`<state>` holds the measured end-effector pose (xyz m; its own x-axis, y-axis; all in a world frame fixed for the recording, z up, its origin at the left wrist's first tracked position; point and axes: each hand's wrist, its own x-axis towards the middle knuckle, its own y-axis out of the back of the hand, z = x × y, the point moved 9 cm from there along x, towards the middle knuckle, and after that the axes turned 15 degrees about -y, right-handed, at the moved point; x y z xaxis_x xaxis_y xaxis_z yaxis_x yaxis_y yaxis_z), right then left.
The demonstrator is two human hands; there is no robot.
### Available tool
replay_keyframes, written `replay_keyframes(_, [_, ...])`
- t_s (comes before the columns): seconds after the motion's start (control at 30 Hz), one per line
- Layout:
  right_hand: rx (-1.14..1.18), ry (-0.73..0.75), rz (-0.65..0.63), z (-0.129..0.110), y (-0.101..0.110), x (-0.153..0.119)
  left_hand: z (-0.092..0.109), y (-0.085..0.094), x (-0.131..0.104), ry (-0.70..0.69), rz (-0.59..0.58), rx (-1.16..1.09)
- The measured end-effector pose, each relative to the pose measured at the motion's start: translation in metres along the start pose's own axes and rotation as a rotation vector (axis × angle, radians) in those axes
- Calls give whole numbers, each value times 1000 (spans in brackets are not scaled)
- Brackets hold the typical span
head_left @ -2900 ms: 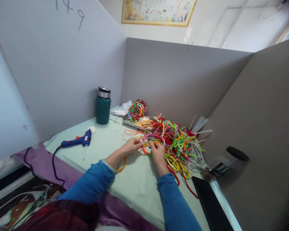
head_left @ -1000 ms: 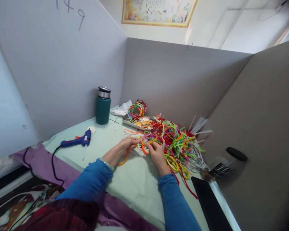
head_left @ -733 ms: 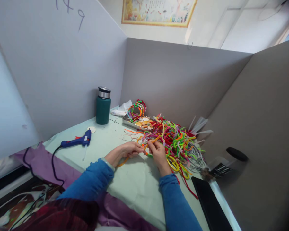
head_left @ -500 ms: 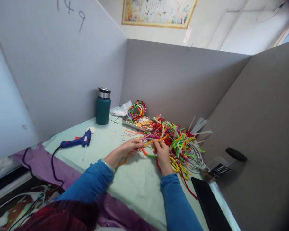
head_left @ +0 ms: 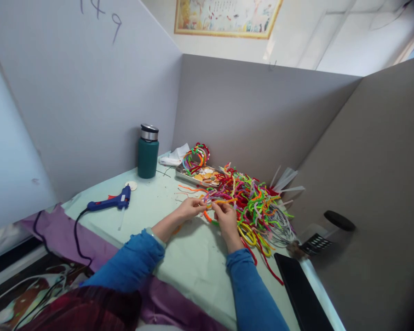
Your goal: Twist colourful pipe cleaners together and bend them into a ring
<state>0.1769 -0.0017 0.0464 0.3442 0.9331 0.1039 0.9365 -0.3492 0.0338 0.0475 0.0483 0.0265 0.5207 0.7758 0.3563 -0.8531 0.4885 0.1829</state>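
Observation:
Between my two hands runs an orange pipe cleaner (head_left: 227, 201), pinched by both, its free end sticking out to the right past my right fingers. My left hand (head_left: 189, 209) grips it with thumb and fingertips. Close beside it, my right hand (head_left: 225, 218) is closed on the same strand. Under my fingers an orange and green pipe cleaner piece (head_left: 207, 217) shows in part; whether it joins the held strand I cannot tell. Just beyond and to the right lies a tangled heap of coloured pipe cleaners (head_left: 258, 202).
A metal tray (head_left: 193, 180) with round discs and coloured pipe cleaner rings (head_left: 196, 156) stands at the back. Left are a green bottle (head_left: 148, 154) and a blue glue gun (head_left: 110, 202) with its cord. A black flat object (head_left: 301, 292) lies at the right edge. Grey partitions enclose the table.
My right hand has shifted left along the orange pipe cleaner, closer to my left hand. More of its free end shows on the right. My left hand has barely moved.

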Motion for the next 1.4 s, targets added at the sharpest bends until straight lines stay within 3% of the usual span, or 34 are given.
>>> replay_keyframes(0.17, [34,15,-123,-4,-13,-5,2,5,-7,107,45,-241])
replay_keyframes(0.23, [105,-48,-113,2,-9,-2,5,-3,-10,140,-48,-370])
replay_keyframes(0.3, [151,-83,-94,7,-4,0,5,-18,-16,204,-219,-429])
replay_keyframes(0.4, [89,-29,-110,2,-4,0,-2,-31,-25,276,-373,-365])
replay_keyframes(0.5, [57,34,-140,-8,-5,-5,-3,-25,-20,243,-291,-327])
replay_keyframes(0.63, [213,32,-75,-15,10,-5,7,-20,-13,156,-204,-430])
replay_keyframes(0.73, [250,-6,-58,-12,14,-2,9,-16,-11,134,-162,-389])
replay_keyframes(0.87, [125,-60,-59,1,9,3,9,-8,-8,86,-71,-219])
replay_keyframes(1.07, [30,-40,-33,8,5,6,11,-12,-12,94,-119,-111])
replay_keyframes(1.3, [212,-110,-88,7,-2,1,14,-19,-12,58,-163,-241])
replay_keyframes(1.4, [213,-64,-66,0,0,-2,8,-15,-12,103,-130,-179])
